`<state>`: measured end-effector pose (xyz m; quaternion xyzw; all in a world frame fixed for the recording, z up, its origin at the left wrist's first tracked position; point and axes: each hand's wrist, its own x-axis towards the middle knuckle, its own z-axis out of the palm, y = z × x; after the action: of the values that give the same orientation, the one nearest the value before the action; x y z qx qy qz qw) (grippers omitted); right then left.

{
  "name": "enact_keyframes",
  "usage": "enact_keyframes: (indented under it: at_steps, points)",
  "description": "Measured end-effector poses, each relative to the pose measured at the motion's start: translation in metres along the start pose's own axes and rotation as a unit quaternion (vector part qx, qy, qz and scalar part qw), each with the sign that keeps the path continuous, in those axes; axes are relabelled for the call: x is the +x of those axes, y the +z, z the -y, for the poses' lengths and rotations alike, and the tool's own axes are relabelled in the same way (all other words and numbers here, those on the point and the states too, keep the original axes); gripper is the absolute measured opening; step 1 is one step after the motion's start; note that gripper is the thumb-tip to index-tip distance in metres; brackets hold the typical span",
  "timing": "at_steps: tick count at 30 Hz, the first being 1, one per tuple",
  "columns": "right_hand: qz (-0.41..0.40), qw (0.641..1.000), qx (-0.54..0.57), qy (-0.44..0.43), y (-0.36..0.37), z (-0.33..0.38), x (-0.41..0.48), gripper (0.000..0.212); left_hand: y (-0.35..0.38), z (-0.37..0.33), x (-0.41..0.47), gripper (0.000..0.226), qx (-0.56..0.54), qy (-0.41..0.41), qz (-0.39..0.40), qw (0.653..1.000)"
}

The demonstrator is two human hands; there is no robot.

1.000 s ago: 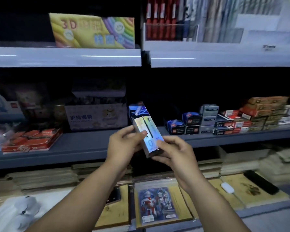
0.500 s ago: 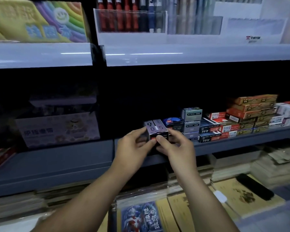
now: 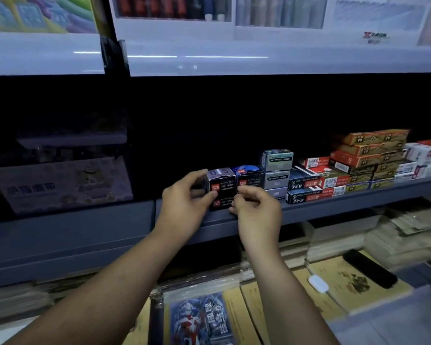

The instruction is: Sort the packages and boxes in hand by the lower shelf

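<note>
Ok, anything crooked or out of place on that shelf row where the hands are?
Nothing damaged or spilled. The box marked 0.5, gripped by the left hand, sits on another box at the shelf front, roughly in line with the blue box. The right hand hovers beside them.

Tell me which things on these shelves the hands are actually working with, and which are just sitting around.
In hand:
- box marked 05, on top of a like box at the shelf edge
- left hand, gripping that box
- right hand, fingers curled at the box fronts
- grey shelf

Lying about:
- blue-topped box
- red and tan box stack
- hero card pack
- white mouse
</note>
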<state>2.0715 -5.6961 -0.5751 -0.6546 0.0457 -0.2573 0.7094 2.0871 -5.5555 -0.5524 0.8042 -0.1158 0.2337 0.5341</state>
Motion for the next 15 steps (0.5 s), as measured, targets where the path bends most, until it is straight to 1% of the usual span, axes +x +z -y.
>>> enact_keyframes:
  at_steps: [5, 9, 15]
  points:
    - [-0.025, 0.998, -0.05, -0.038, -0.0016, -0.0056, 0.0021, 0.013, 0.0022, 0.0047, -0.0008, 0.061, 0.0, 0.012, 0.016, 1.0]
    - [-0.028, 0.994, -0.087, -0.061, -0.0015, -0.0057, 0.0051, 0.014, 0.0034, 0.0071, 0.0017, 0.051, 0.011, 0.039, 0.018, 0.999]
    - [-0.019, 0.993, -0.098, -0.067, -0.0005, -0.0064, 0.0076, 0.017, 0.0032, 0.0082, 0.005, 0.053, 0.032, 0.046, 0.016, 0.998]
